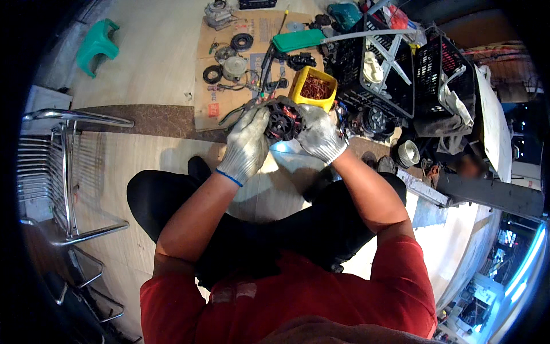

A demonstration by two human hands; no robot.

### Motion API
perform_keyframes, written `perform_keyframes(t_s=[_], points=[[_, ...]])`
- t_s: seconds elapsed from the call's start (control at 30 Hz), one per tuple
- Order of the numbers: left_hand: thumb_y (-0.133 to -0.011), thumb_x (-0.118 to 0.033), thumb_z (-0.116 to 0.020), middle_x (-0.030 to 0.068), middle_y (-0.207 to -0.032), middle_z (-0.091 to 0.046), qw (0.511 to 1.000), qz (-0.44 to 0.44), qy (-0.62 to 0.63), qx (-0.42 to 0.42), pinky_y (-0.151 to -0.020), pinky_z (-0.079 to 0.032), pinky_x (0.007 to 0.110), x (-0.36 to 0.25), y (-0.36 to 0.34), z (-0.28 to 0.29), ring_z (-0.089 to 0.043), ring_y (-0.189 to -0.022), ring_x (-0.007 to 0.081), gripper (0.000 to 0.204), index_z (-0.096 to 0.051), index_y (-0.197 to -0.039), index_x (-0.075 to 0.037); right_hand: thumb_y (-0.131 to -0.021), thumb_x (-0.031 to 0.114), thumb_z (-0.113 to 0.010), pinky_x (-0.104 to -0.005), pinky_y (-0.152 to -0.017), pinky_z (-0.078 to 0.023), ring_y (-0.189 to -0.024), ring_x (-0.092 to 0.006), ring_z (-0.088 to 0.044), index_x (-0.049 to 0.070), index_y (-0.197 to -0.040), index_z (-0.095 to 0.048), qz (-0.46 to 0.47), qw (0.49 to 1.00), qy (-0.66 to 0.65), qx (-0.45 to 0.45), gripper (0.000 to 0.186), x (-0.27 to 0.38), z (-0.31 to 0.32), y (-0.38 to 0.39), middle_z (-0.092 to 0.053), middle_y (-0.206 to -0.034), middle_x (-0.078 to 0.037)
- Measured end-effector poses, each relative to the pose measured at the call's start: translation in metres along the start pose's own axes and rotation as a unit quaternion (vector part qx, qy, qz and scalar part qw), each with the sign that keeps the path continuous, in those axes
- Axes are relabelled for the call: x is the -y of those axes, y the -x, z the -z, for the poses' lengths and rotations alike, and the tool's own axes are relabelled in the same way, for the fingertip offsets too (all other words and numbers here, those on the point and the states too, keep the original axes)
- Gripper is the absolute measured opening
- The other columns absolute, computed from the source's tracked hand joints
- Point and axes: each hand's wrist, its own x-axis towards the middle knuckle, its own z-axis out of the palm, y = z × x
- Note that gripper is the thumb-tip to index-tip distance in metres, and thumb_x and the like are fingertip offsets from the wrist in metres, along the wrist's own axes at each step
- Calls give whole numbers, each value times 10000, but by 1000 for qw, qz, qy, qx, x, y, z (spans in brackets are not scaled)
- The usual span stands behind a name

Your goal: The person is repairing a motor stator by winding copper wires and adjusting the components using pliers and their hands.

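Both my hands wear whitish knit gloves and meet in front of my knees around a round black motor part (281,121) with reddish copper windings showing. My left hand (251,133) grips its left side. The fingers of my right hand (318,132) are wrapped on its right side. Dark plier-like handles (232,114) stick out beside my left fingers; whether the hand holds them too, I cannot tell. Just beyond my right hand is a yellow container (297,90) full of copper wire scraps (316,88).
A flat cardboard sheet (207,51) bears black rings (242,41), a metal housing (234,67) and a green flat piece (298,40). Black crates (401,86) stand at the right. To the left are a metal-framed chair (70,172) and a green stool (98,46).
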Motion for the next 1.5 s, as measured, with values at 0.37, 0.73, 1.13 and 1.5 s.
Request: perform_keyframes(t_s=[0.37,0.73,1.13,1.5], points=[[-1076,-303,-339,179,-1319,-547,999,36,-14,-20,-1069,-442,476,2,-1,2,-553,-1229,274,455,-441,-1359,39,-791,196,-704,-427,-759,-525,-869,-381,-651,0,-1083,-646,25,992,-98,-70,357,3,0,-2,-658,-926,-219],[-1053,-405,-410,125,-1283,-581,989,-11,-149,-4,-1017,-452,338,3,-9,4,-564,-1139,186,567,-460,-1384,52,-818,443,-664,-448,-687,-521,-759,-383,-651,19,-878,-660,-26,1000,-7,15,428,23,30,3,-655,-805,-207],[-918,-766,-224,206,-1355,-540,981,153,118,-20,-966,-499,554,-6,-12,-8,-568,-1202,364,908,-428,-1433,-46,-868,448,-635,-448,-743,-543,-819,-359,-676,28,-1002,-657,10,1000,-5,-13,441,37,49,7,-669,-842,-192],[-809,-872,-271,215,-1255,-597,984,107,129,61,-966,-456,625,-23,-19,8,-556,-1166,472,993,-496,-1364,-80,-862,438,-676,-436,-760,-550,-879,-346,-685,62,-1121,-677,-68,994,81,-5,457,19,67,17,-699,-967,-169]])
